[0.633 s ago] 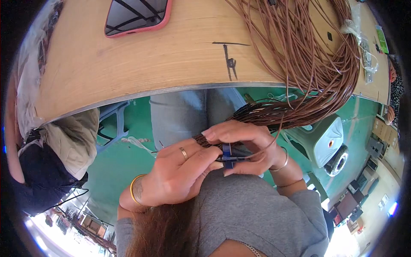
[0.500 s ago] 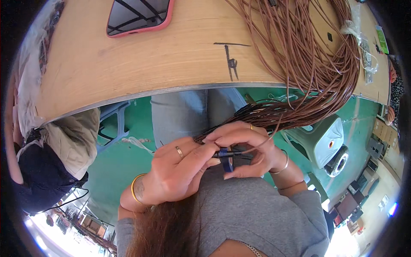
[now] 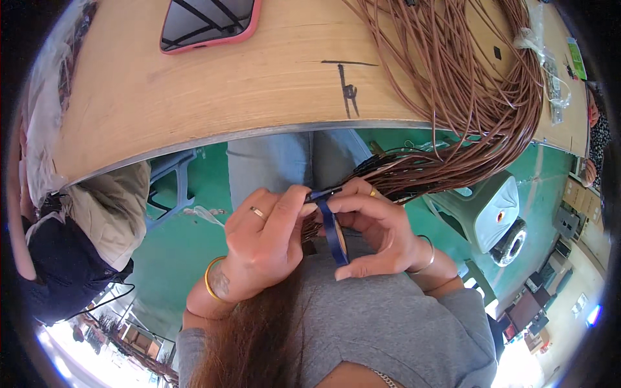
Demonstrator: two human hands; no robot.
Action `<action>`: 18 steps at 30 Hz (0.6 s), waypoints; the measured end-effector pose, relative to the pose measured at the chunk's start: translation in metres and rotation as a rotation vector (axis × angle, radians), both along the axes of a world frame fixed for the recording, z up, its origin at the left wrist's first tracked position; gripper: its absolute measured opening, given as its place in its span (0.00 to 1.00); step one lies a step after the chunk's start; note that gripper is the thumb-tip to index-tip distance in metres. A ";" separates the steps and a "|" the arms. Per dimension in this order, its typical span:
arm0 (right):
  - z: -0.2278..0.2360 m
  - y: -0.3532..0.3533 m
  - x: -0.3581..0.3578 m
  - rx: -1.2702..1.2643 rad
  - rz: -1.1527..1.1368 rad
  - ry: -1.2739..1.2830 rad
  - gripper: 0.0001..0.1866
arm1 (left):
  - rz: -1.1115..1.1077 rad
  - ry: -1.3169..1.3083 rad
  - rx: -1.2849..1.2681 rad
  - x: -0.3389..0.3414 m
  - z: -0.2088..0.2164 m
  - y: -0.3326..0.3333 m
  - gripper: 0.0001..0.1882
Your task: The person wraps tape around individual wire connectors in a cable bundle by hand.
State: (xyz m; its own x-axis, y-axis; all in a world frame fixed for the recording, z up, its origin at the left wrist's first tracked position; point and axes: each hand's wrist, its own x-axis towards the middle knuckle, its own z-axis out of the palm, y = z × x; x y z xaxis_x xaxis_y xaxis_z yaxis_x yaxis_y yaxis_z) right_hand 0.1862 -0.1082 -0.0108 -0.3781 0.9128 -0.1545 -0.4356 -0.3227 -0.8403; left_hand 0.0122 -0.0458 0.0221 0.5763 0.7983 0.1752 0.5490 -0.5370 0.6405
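Note:
My left hand (image 3: 262, 229) pinches a black cable end (image 3: 317, 196) above my lap, thumb against forefinger. My right hand (image 3: 385, 236) curls around a narrow roll of dark blue tape (image 3: 334, 234), its fingertips at the cable just right of the left thumb. A short length of tape seems to run from the roll up to the cable; exactly how it lies there is hard to see. Behind both hands a thick bundle of brown cables (image 3: 475, 97) with black ends (image 3: 381, 174) hangs off the table edge toward my lap.
On the wooden table (image 3: 129, 97) lies a phone in a red case (image 3: 208, 24). A pale stool (image 3: 482, 213) stands on the green floor at the right. At the left, beside another person's dark and beige clothing (image 3: 107, 213), is a blue-grey stool (image 3: 171, 187).
The tape roll has turned broadside and hangs lower between my hands. My left hand has tilted upward, and my right thumb has moved down, away from the cable.

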 end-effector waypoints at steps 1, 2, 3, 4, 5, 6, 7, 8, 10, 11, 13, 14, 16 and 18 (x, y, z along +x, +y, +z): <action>0.001 0.000 0.000 0.007 -0.019 0.030 0.37 | 0.000 -0.001 0.001 0.000 0.000 0.000 0.15; 0.002 0.000 0.000 0.014 -0.038 0.061 0.37 | -0.030 0.000 0.032 0.001 -0.001 0.000 0.16; 0.002 0.000 0.000 0.015 -0.035 0.062 0.37 | -0.058 0.003 0.062 0.000 -0.002 -0.001 0.17; 0.001 0.001 0.001 0.003 -0.028 0.073 0.38 | -0.055 0.005 0.062 0.000 -0.003 -0.001 0.17; 0.001 0.001 0.001 -0.008 -0.022 0.083 0.39 | -0.089 0.041 0.106 -0.001 -0.003 -0.001 0.18; 0.002 0.001 0.001 -0.009 -0.022 0.081 0.39 | -0.124 0.075 0.148 -0.002 -0.004 -0.001 0.19; 0.003 0.001 0.001 -0.017 -0.025 0.073 0.39 | -0.125 0.074 0.148 -0.002 -0.006 -0.001 0.19; 0.003 0.001 0.002 -0.026 -0.028 0.065 0.39 | -0.139 0.095 0.211 -0.002 -0.008 -0.002 0.19; 0.005 0.002 0.001 -0.042 -0.020 0.086 0.40 | -0.147 0.121 0.274 -0.004 -0.009 -0.004 0.20; 0.006 0.003 0.000 -0.058 -0.014 0.105 0.41 | -0.161 0.159 0.322 -0.005 -0.010 -0.006 0.20; 0.015 0.005 -0.002 -0.176 -0.057 0.192 0.41 | -0.174 0.193 0.369 -0.006 -0.010 -0.006 0.20; 0.018 0.005 -0.004 -0.294 -0.100 0.281 0.42 | -0.198 0.208 0.388 -0.005 -0.010 -0.005 0.20; 0.020 0.003 -0.005 -0.312 -0.114 0.321 0.43 | -0.222 0.222 0.409 -0.004 -0.007 -0.005 0.20; 0.024 0.003 -0.008 -0.331 -0.128 0.363 0.43 | -0.281 0.237 0.373 -0.006 -0.003 -0.005 0.20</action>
